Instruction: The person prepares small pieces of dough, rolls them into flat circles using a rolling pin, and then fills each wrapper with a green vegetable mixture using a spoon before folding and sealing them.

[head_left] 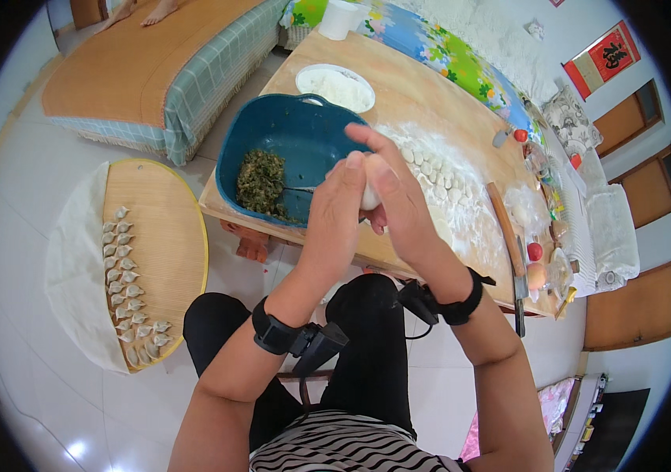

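Both my hands are raised over the table's near edge, closed together around a pale dumpling (pixel 370 195). My left hand (pixel 338 203) presses it from the left, its thumb close to the other thumb. My right hand (pixel 403 203) wraps it from the other side, index finger pointing up and left. Most of the dumpling is hidden by the fingers. Just left of my hands is a blue basin (pixel 230 149) with chopped green filling (pixel 260 182) heaped at its left side and a utensil handle (pixel 301 189) sticking out. A flat dough wrapper (pixel 440 224) lies beside my right wrist.
Small dough pieces (pixel 439 175) lie on the floured wooden table (pixel 406 94), with a rolling pin (pixel 504 224) and knife (pixel 520 291) to the right. A flour plate (pixel 301 77) stands behind the basin. Lower left, a round tray (pixel 170 228) holds rows of dumplings (pixel 125 275), partly under cloth (pixel 75 267).
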A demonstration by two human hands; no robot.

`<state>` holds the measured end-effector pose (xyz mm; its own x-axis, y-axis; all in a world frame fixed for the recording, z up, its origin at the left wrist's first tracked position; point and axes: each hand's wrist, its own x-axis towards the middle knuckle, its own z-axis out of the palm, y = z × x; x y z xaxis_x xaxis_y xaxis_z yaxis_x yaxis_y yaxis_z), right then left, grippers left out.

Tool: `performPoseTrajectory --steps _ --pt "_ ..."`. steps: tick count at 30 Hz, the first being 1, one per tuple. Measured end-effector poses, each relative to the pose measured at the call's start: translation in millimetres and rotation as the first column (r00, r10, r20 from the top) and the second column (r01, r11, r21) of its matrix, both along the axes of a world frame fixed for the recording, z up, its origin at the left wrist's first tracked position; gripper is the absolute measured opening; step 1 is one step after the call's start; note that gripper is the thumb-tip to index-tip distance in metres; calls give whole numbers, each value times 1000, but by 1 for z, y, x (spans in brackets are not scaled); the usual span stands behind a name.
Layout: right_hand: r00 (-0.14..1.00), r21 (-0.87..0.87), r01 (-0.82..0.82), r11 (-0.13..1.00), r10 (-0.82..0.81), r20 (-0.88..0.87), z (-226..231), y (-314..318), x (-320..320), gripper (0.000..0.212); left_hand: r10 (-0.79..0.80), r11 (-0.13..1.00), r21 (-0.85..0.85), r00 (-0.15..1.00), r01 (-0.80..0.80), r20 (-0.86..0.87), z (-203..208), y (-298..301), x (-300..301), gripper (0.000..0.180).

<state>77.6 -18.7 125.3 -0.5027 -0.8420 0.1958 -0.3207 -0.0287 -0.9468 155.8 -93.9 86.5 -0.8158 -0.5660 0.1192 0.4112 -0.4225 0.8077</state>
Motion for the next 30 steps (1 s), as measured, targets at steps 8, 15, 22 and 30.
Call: performPoseTrajectory --steps 8,15,22,30 --pt "992 -43 101 994 -98 81 5 16 4 75 -157 978 127 984 167 -84 10 -13 11 51" --pt "993 -43 84 996 -80 92 -3 25 17 66 -202 943 238 969 231 -140 17 -43 54 36" --pt "984 -41 157 987 -153 89 -10 42 26 61 40 998 55 997 -43 59 -18 -111 157 29" --pt "988 47 111 993 -115 107 -35 33 29 58 411 903 -197 639 -381 650 -156 -196 293 29"
